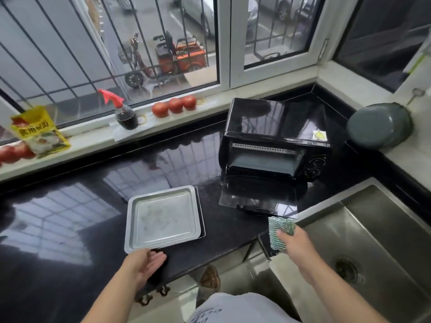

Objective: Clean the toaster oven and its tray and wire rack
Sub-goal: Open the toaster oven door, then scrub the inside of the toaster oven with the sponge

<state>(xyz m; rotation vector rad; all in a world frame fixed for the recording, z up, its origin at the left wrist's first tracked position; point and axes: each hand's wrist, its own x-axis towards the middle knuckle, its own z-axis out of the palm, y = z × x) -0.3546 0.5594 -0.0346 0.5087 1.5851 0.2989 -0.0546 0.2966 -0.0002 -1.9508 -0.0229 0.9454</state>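
This is a home kitchen. A black stone counter (210, 145) runs into a steel sink (373, 234) just right of the fingers, with tomatoes (174, 105) and a sauce bottle (126, 115) on the windowsill beyond them.

Black toaster oven (275, 138) on the dark counter (70, 229), door (258, 198) dropped flat twd the sink (373, 229). Silver tray (163, 219) lies left of it, on top of a dark flat piece. Left hand (144, 264) at tray's near edge, fingers loose. Right hand (296, 245) pinches a green scrub pad (281, 226) just below the door. Spray bottle (123, 113) & tomatoes (173, 105) on the sill.
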